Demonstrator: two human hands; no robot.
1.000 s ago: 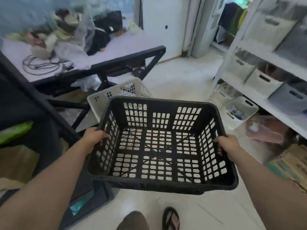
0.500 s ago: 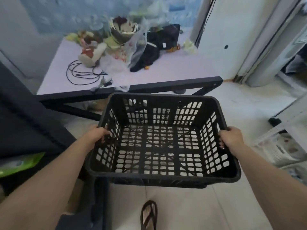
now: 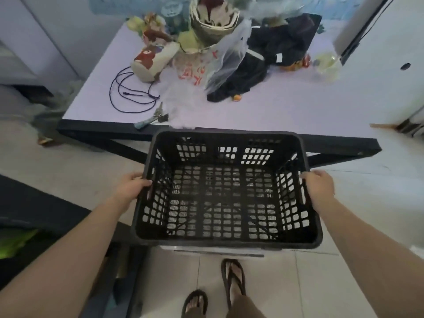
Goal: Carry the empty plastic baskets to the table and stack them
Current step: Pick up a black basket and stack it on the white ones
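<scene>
I hold an empty black plastic basket (image 3: 226,157) in the air in front of me, level, its far rim just short of the table's near edge. My left hand (image 3: 132,187) grips the left rim and my right hand (image 3: 317,185) grips the right rim. The table (image 3: 286,111) has a pale lilac top and a black frame. A strip of something white shows under the basket's near edge; I cannot tell what it is.
The table's back half carries a patterned pouch (image 3: 152,59), a coiled black cable (image 3: 132,92), keys (image 3: 152,119), plastic bags (image 3: 206,65) and black clothing (image 3: 270,53). A dark unit (image 3: 34,214) stands at my left. My sandalled feet (image 3: 232,281) are on the tiled floor.
I have turned left and stepped up to the table with the basket. The white basket on the floor and the shelves at the right have left the view.
</scene>
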